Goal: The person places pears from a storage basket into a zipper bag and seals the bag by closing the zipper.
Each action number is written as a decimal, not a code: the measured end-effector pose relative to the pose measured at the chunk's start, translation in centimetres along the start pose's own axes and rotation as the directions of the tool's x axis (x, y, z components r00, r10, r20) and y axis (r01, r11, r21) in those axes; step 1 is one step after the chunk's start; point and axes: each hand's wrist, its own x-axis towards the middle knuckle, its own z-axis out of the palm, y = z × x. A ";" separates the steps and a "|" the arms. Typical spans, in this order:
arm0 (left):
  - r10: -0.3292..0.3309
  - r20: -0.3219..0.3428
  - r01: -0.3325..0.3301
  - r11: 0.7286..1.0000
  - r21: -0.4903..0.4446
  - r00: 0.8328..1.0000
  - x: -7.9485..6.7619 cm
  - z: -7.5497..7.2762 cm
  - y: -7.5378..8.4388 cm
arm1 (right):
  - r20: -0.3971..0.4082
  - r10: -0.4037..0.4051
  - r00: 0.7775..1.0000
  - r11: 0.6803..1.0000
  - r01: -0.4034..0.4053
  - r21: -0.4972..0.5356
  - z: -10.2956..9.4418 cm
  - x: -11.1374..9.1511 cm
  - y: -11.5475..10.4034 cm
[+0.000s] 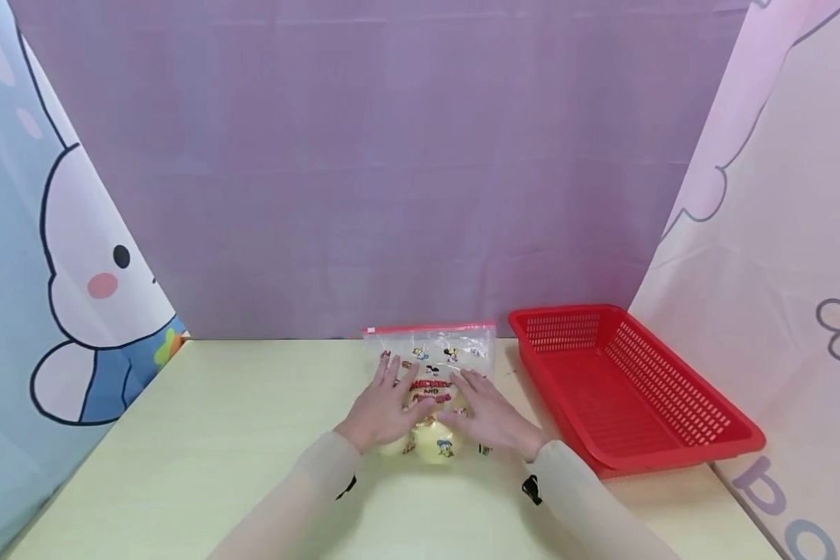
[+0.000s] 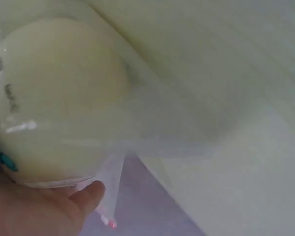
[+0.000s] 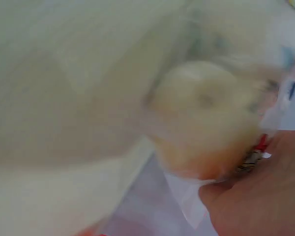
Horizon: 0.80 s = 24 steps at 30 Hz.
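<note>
A clear slider zip bag (image 1: 427,342) printed with cartoon figures and red lettering lies on the table, its red zip edge toward the back wall. Several pale yellow round things (image 1: 432,442) bulge inside its near half; their kind cannot be told. My left hand (image 1: 381,408) rests on the bag's left side with fingers spread. On the right side lies my right hand (image 1: 493,416), its fingers also extended. The left wrist view shows one large pale round thing (image 2: 64,93) under the film beside the left hand. Blurred in the right wrist view is another round thing (image 3: 196,118) near the right hand.
A red plastic basket (image 1: 619,404) with perforated walls stands to the right of the bag, close to my right forearm. The pale table (image 1: 252,420) meets a purple cloth (image 1: 392,171) at the back. Printed cloths hang at both sides.
</note>
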 end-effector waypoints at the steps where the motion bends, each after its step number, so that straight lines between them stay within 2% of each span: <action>1: -0.027 0.003 0.027 0.999 -0.017 1.000 0.1 -0.1 -0.2 | -0.001 0.015 1.000 0.999 -0.015 0.028 0.1 0.2 0.2; 5: -0.132 0.068 0.140 0.980 -0.139 0.989 0.2 -0.2 -0.7 | 0.010 0.075 0.997 0.992 -0.075 0.097 0.4 0.9 0.8; 8: -0.176 0.121 0.202 0.943 -0.263 0.977 -0.1 -0.2 -0.9 | 0.021 0.092 0.996 0.989 -0.093 0.117 0.6 1.2 1.0; 11: -0.201 0.146 0.243 0.894 -0.377 0.969 -0.5 -0.2 -1.2 | 0.017 0.093 0.996 0.986 -0.094 0.138 0.9 1.3 1.1; 14: -0.212 0.138 0.251 0.868 -0.428 0.968 -0.8 0.0 -1.4 | 0.019 0.099 0.995 0.984 -0.101 0.145 1.0 1.5 1.3; 16: -0.203 0.105 0.228 0.878 -0.421 0.974 -0.8 0.1 -1.6 | 0.021 0.102 0.995 0.985 -0.104 0.140 0.9 1.5 1.3; 19: -0.193 0.027 0.188 0.907 -0.376 0.981 -0.7 0.2 -2.0 | 0.024 0.101 0.995 0.988 -0.103 0.112 0.6 1.6 1.2; 24: -0.180 -0.086 0.148 0.945 -0.293 0.980 -0.4 -0.3 -2.5 | 0.016 0.094 0.995 0.991 -0.095 0.095 -0.6 1.5 0.5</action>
